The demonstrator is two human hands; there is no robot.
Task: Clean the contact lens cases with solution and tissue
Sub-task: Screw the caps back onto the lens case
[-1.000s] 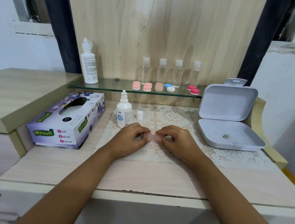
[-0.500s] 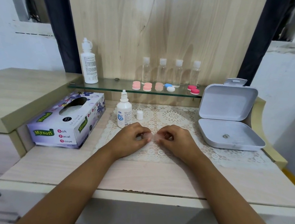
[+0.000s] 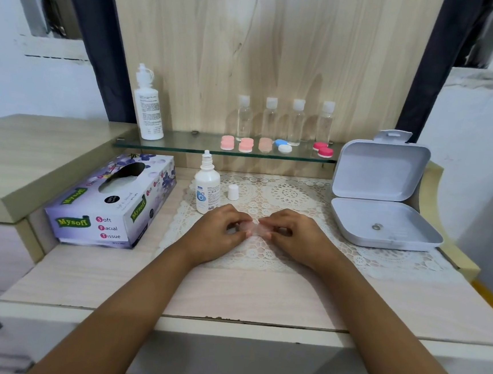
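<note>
While pinched at both ends, lens case (image 3: 253, 228): pale pink and see-through, held low over the lace mat (image 3: 286, 196) at the middle of the bench (image 3: 230, 292); touching the mat or just clear of it, cannot tell.
Left hand (image 3: 219, 232): grip clamped on the case's left end, fingertips curled in around it.
Right hand (image 3: 294, 235): grip clamped on the right end in the same way.
Step in hand: probably opening or steadying the case before the rinse; lids on or off, too small to tell.
Solution bottle (image 3: 206, 192): upright at the mat's left edge, just behind the left hand, nozzle bare, white cap (image 3: 233, 192) standing beside it.
Tissue box (image 3: 112, 202): left on the bench, apart from the hands, no sheet drawn out.
Glass shelf (image 3: 183, 148): spare cases (image 3: 246, 145) in pink, blue-and-white and red, lined up before four clear bottles (image 3: 283, 121); tall white bottle (image 3: 150, 107) at the left end.
White box (image 3: 383, 204): open at the right, lid up.
Next move, by judgement: one hand freed for the bottle, the other keeping the case level; a gentle squeeze to fill the small wells without spilling onto the lace, then a tissue from the box.
</note>
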